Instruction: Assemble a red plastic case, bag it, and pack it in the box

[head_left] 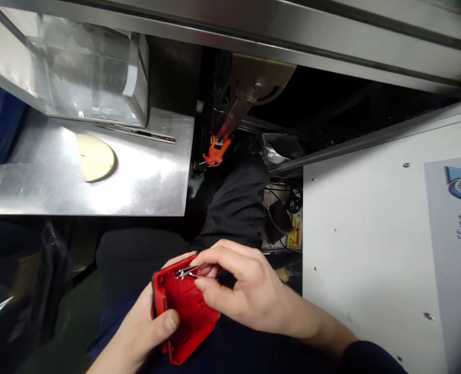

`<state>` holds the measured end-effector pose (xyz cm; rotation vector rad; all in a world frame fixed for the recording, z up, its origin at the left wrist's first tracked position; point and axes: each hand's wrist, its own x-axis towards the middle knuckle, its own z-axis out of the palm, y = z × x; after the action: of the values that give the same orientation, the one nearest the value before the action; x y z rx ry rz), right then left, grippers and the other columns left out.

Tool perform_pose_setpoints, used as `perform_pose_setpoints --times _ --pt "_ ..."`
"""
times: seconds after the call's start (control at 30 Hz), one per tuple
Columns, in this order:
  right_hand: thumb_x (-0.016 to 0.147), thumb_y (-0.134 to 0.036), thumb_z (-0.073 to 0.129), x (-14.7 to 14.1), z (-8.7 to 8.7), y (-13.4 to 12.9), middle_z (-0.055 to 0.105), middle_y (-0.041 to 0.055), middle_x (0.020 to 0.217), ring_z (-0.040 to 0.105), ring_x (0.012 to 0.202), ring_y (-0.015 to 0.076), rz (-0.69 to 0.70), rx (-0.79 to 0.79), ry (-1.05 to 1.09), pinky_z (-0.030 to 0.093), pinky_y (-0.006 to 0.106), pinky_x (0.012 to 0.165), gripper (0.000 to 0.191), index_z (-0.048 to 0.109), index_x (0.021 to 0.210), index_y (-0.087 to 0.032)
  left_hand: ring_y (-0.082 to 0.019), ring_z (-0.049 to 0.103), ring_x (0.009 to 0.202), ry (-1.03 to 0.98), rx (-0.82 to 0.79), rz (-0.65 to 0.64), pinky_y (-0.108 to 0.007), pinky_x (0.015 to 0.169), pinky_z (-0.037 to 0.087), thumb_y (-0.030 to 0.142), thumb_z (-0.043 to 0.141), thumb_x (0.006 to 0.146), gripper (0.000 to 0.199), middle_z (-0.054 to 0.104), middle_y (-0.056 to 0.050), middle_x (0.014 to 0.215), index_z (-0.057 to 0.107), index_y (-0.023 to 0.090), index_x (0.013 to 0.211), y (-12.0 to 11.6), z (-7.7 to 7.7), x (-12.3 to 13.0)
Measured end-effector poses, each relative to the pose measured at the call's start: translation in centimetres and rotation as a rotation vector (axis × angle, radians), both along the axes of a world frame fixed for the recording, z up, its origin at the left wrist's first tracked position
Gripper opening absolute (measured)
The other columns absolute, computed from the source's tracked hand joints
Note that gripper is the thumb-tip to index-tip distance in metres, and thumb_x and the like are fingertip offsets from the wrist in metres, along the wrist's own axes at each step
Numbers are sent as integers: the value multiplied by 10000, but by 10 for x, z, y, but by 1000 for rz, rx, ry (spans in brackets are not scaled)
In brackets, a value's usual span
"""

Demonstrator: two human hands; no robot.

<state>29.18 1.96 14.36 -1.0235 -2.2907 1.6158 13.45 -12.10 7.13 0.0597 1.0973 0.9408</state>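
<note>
Over the lap: left hand grips red plastic housing; right hand pinches metal clip, seating it; needs alignment.

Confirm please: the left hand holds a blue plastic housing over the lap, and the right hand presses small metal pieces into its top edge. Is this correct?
Not quite. The head view shows the plastic housing is red, not blue. The rest stands: the left hand holds it over the lap, and the right hand presses small metal pieces at its top edge.
</note>
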Motion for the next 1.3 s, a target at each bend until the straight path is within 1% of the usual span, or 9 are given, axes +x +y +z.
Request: perform_pose_setpoints --times 0.07,0.3,0.53,0.77,0.93,1.07,1.17,1.23,1.3 --pt "929 -124 660 0 0 -3 690 -20 1038 652 873 96 -57 -10 -30 532 178 850 315 663 1224 -233 -456 534 1360 -37 -10 28 -488 1071 526 694 850 631 1163 585 -161 1487 327 280 1584 -1 1 0" --pt "979 -290 616 -11 -16 -30 737 20 1046 673 899 167 34 217 -158 513 286 867 184 672 1125 -194 -453 563 1328 49 75 -38 -479 1057 539 724 850 610 1089 600 -164 1458 458 251 1510 3 3 -2" --pt "977 -326 609 -14 -16 -38 733 -1 953 660 784 148 -3 221 -243 496 280 753 141 674 1020 -207 -426 628 1256 172 93 -12 -449 1027 571 735 871 559 1082 627 -155 1424 512 244 1455 7 9 3" --pt "987 -328 603 -11 -18 -38 744 -20 938 677 794 142 0 229 -220 492 278 750 168 692 1090 -228 -399 617 1283 210 95 -20 -389 1032 571 736 877 537 1081 614 -117 1448 502 280 1442 6 8 4" --pt "1010 -265 562 -10 -18 -38 756 -12 987 697 862 141 -6 188 -182 505 257 809 160 693 1093 -225 -437 526 1377 205 87 -26 -384 1002 590 700 898 542 1088 562 -133 1497 486 271 1453 2 1 4" --pt "1009 -262 561 -7 -16 -34 749 8 956 686 811 134 -113 168 -116 528 248 788 178 702 1103 -207 -440 537 1368 164 68 -3 -413 1039 568 708 876 579 1067 548 -145 1522 482 261 1465 2 1 3" --pt "996 -248 583 -3 -14 -25 748 34 1001 692 873 143 -173 187 -31 554 255 839 182 684 1136 -188 -448 538 1363 82 48 11 -462 1081 536 748 834 607 1093 570 -154 1503 444 259 1503 2 6 2" --pt "992 -219 594 -1 -14 -19 748 49 1075 694 957 159 -110 247 11 557 279 914 200 665 1175 -184 -455 519 1376 61 40 12 -468 1078 535 774 804 622 1114 565 -160 1507 416 255 1528 1 8 1" --pt "1001 -203 582 0 -15 -14 742 58 1139 690 1016 175 14 321 13 553 304 960 228 646 1219 -178 -461 508 1381 74 37 0 -457 1045 555 788 780 640 1121 550 -158 1521 391 262 1549 -1 9 0"
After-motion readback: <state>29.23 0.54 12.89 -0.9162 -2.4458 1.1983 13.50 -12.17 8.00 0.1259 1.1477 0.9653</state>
